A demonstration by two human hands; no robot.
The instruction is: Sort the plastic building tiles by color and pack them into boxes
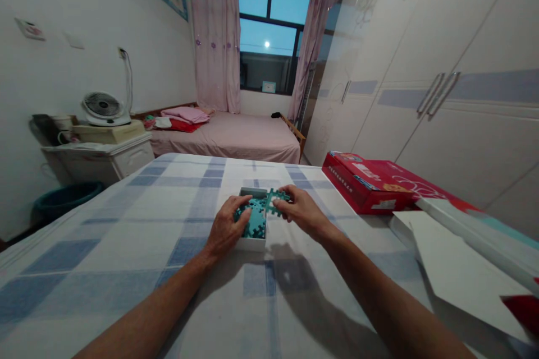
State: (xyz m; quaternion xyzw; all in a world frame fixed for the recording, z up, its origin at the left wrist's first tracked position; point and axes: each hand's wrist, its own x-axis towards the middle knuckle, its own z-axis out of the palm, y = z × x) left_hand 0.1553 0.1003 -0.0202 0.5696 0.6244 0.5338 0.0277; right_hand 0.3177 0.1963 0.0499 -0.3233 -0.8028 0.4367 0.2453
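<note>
A small white box [251, 243] full of teal jigsaw pieces [255, 223] sits on the checked bedspread [126, 224] in front of me. My left hand [225, 229] rests on the box's left side, fingers curled over the pieces inside. My right hand [297, 210] pinches a joined cluster of teal puzzle pieces [275, 199] just above the box's right rim.
A red flat box [370, 179] lies to the right, with a white board [455, 269] and a long white box edge [475, 230] nearer me. White wardrobe doors [442, 67] stand at right. A second bed [236, 134], a bedside cabinet [105, 157] with a fan [103, 107], and a teal bin [63, 199] lie beyond.
</note>
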